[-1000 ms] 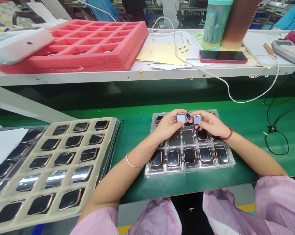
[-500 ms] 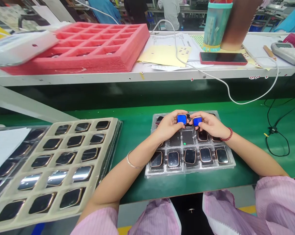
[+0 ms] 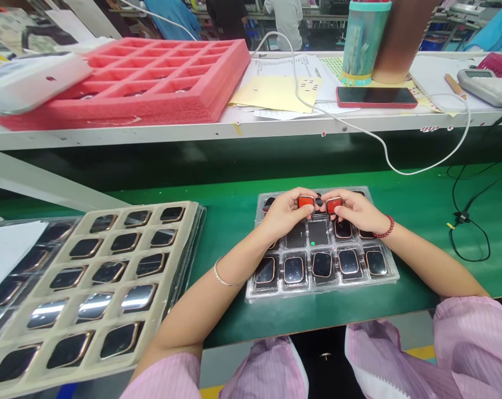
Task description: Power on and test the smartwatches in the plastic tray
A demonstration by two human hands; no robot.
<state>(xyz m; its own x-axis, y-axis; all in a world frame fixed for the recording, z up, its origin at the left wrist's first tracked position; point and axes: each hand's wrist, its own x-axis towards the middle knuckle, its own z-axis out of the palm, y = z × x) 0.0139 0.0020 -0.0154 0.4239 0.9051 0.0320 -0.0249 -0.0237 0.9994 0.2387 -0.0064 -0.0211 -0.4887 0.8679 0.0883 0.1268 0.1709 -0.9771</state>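
My left hand [image 3: 287, 211] is closed on a smartwatch [image 3: 305, 201] whose lit screen is red. Close beside it, my right hand [image 3: 355, 210] grips a second smartwatch [image 3: 334, 206], its screen red too. Both are held up over the far rows of a clear plastic tray [image 3: 251, 295]. Square dark-screened watch bodies lie in several of its pockets, such as the watch [image 3: 322, 265] in the near row. Two pockets near the middle hold no watch; a green dot marks one. My hands hide part of the far rows.
To the left, a cream tray [image 3: 146, 327] holds rows of dark-screened watches beside white paper [image 3: 9, 249]. On the shelf above are a red foam tray [image 3: 217, 102], a phone [image 3: 378, 97], a teal cup [image 3: 363, 44] and a calculator [image 3: 490, 87]. A white cable [image 3: 386, 152] droops from the shelf edge.
Both watch screens have turned from blue to red. My hands stay in nearly the same place, still gripping the watches. The whole view has shifted slightly.
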